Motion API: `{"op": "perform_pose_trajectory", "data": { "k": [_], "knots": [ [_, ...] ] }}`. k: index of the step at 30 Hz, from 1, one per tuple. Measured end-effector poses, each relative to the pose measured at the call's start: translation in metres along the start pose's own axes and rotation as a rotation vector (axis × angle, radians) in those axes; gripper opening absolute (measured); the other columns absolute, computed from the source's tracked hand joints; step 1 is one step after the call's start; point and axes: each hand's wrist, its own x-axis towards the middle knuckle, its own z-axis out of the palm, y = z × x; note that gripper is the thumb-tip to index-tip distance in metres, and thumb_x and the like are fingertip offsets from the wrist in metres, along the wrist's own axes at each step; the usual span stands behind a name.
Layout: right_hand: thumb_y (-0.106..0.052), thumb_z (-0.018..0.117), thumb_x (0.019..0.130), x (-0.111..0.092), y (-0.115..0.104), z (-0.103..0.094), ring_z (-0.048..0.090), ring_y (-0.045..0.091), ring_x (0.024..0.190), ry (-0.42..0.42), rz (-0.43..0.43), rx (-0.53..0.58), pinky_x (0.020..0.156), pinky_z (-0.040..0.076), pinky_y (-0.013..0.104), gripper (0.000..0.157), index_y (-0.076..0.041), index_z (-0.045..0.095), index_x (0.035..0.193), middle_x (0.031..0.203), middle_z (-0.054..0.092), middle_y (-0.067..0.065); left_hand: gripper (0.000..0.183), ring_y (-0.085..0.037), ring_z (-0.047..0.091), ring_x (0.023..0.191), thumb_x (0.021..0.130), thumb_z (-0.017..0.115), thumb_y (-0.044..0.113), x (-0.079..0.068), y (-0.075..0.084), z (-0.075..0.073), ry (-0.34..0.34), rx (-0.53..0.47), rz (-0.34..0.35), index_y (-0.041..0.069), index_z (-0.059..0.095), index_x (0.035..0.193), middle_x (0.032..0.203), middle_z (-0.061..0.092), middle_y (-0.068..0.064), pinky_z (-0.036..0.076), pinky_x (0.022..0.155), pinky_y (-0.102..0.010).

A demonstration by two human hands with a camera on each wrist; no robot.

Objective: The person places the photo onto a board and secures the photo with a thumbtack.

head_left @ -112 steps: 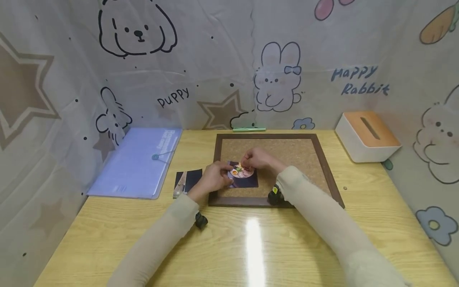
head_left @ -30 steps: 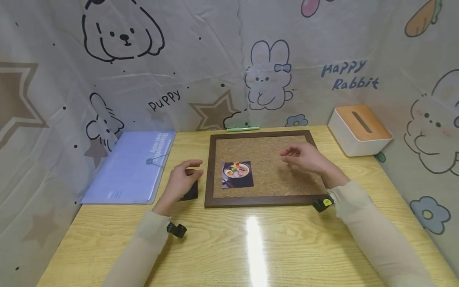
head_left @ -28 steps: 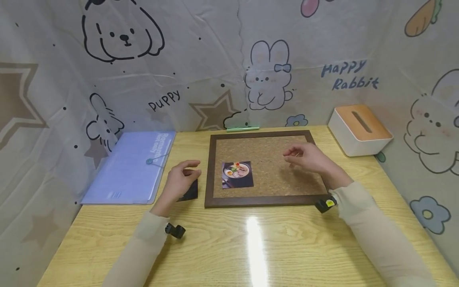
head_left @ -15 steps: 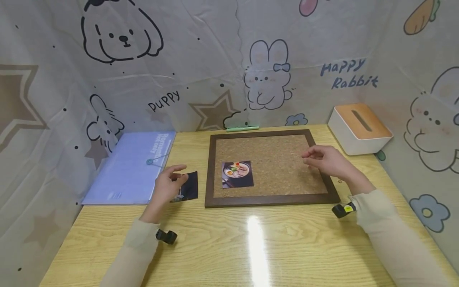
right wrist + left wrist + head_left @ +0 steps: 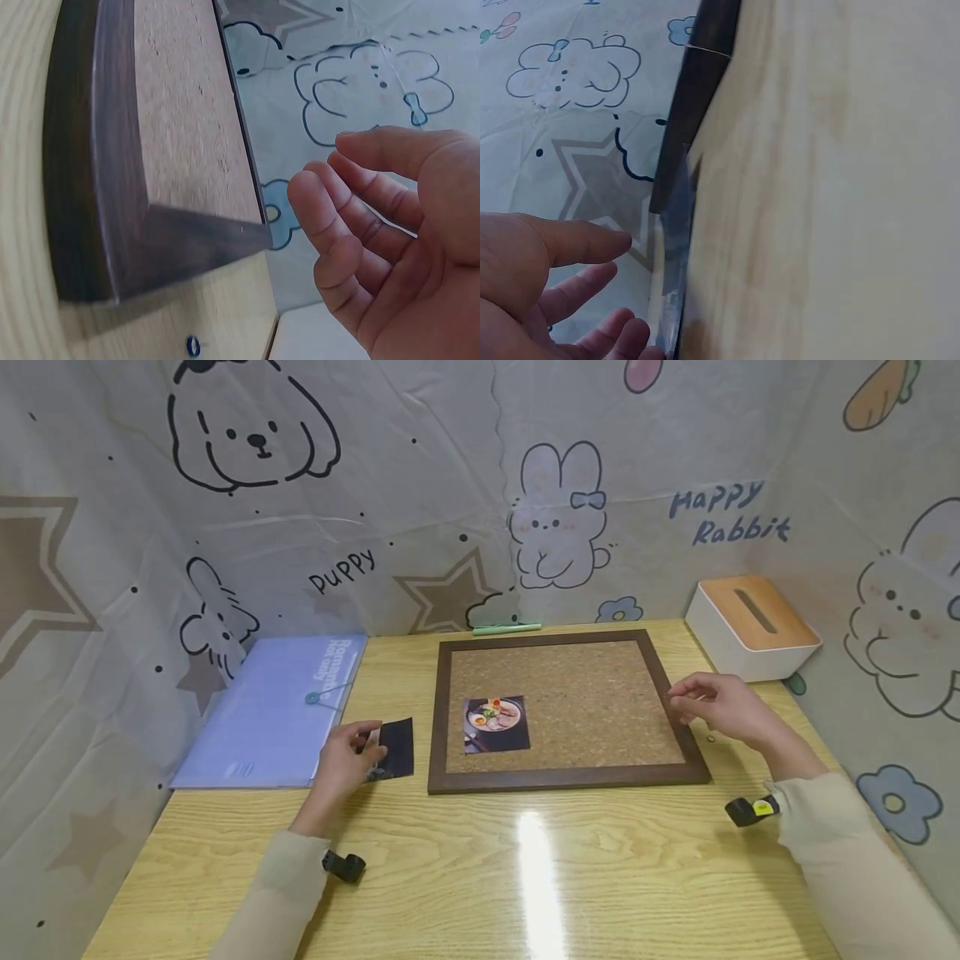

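My left hand (image 5: pixel 343 766) hovers over a dark photo print (image 5: pixel 398 748) on the table, fingers parted, covering the print's left part. In the left wrist view the lower fingertips (image 5: pixel 634 337) are right at the print's edge (image 5: pixel 676 247). A square photo of a ramen bowl (image 5: pixel 497 724) lies flat on the cork board (image 5: pixel 585 710), at its lower left. My right hand (image 5: pixel 723 706) is beside the board's right frame edge, fingers loosely bent. Thumb and fingertips stand apart in the right wrist view, with nothing visible between them.
A small dark blue ring (image 5: pixel 193 346) lies on the table by the board's right side. A translucent blue document folder (image 5: pixel 270 714) is at left, a green pen (image 5: pixel 507 629) behind the board. A white tissue box (image 5: pixel 750 631) with a wooden lid stands back right.
Both hands have left the ramen photo, which stays on the board. My left hand has moved left to the dark print; my right hand has moved right, past the board's edge.
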Motion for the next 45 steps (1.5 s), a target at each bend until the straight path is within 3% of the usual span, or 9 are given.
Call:
{"op": "perform_pose_trajectory", "data": {
  "k": [9, 16, 22, 30, 34, 38, 41, 45],
  "knots": [
    [-0.039, 0.059, 0.101, -0.004, 0.016, -0.003, 0.069, 0.017, 0.080, 0.028, 0.019, -0.004, 0.057, 0.048, 0.028, 0.041, -0.004, 0.062, 0.122, 0.103, 0.072, 0.017, 0.052, -0.044, 0.045, 0.132, 0.093, 0.069, 0.012, 0.001, -0.002, 0.002, 0.012, 0.043, 0.002, 0.011, 0.055, 0.142, 0.149, 0.038, -0.022, 0.045, 0.100, -0.057],
    [-0.038, 0.057, 0.102, -0.004, 0.027, -0.006, 0.069, 0.016, 0.083, -0.001, 0.033, 0.003, 0.060, 0.049, 0.029, 0.042, -0.002, 0.061, 0.124, 0.109, 0.069, 0.019, 0.058, -0.046, 0.045, 0.131, 0.088, 0.073, 0.005, 0.001, -0.005, 0.005, 0.001, 0.094, 0.055, 0.006, 0.054, 0.142, 0.150, 0.038, -0.024, 0.044, 0.102, -0.059],
    [-0.034, 0.056, 0.103, -0.006, 0.035, -0.009, 0.066, 0.015, 0.083, -0.035, 0.043, 0.000, 0.061, 0.049, 0.030, 0.038, -0.001, 0.060, 0.123, 0.109, 0.070, 0.018, 0.061, -0.043, 0.045, 0.127, 0.086, 0.075, 0.003, 0.000, -0.002, 0.006, -0.002, 0.124, 0.026, 0.006, 0.052, 0.143, 0.145, 0.036, -0.024, 0.044, 0.102, -0.057],
    [-0.029, 0.058, 0.102, -0.011, 0.043, -0.011, 0.067, 0.011, 0.080, -0.056, 0.062, -0.027, 0.064, 0.050, 0.029, 0.033, -0.001, 0.064, 0.117, 0.102, 0.071, 0.013, 0.061, -0.048, 0.045, 0.128, 0.082, 0.075, 0.000, 0.003, 0.000, 0.001, 0.024, 0.145, 0.006, 0.004, 0.054, 0.140, 0.149, 0.028, -0.028, 0.046, 0.100, -0.057],
    [-0.022, 0.058, 0.101, -0.014, 0.050, -0.012, 0.066, 0.010, 0.080, -0.090, 0.074, -0.042, 0.067, 0.049, 0.028, 0.027, -0.001, 0.064, 0.115, 0.101, 0.071, 0.010, 0.057, -0.044, 0.053, 0.118, 0.082, 0.073, -0.002, 0.003, 0.000, -0.002, 0.029, 0.149, -0.004, 0.004, 0.058, 0.136, 0.144, 0.036, -0.027, 0.048, 0.093, -0.052],
    [-0.011, 0.058, 0.097, -0.015, 0.057, -0.012, 0.061, 0.009, 0.077, -0.107, 0.074, -0.045, 0.067, 0.048, 0.026, 0.021, 0.000, 0.065, 0.113, 0.095, 0.069, 0.009, 0.054, -0.035, 0.055, 0.100, 0.082, 0.074, 0.001, 0.005, -0.001, -0.004, 0.025, 0.175, -0.011, 0.007, 0.062, 0.135, 0.125, 0.053, -0.024, 0.044, 0.080, -0.042],
    [-0.008, 0.059, 0.093, -0.015, 0.060, -0.011, 0.057, 0.010, 0.077, -0.110, 0.080, -0.066, 0.066, 0.046, 0.026, 0.020, -0.001, 0.066, 0.110, 0.093, 0.068, 0.007, 0.050, -0.035, 0.057, 0.103, 0.085, 0.072, 0.004, 0.006, -0.002, -0.006, 0.015, 0.166, -0.027, 0.010, 0.063, 0.134, 0.119, 0.061, -0.023, 0.045, 0.076, -0.039],
    [-0.008, 0.060, 0.092, -0.014, 0.061, -0.009, 0.055, 0.010, 0.076, -0.103, 0.078, -0.114, 0.066, 0.045, 0.024, 0.016, -0.002, 0.068, 0.105, 0.091, 0.070, 0.004, 0.044, -0.036, 0.060, 0.115, 0.090, 0.071, 0.009, 0.006, -0.003, -0.008, -0.001, 0.119, -0.061, 0.011, 0.063, 0.133, 0.127, 0.063, -0.021, 0.051, 0.079, -0.038]
  ]
}}
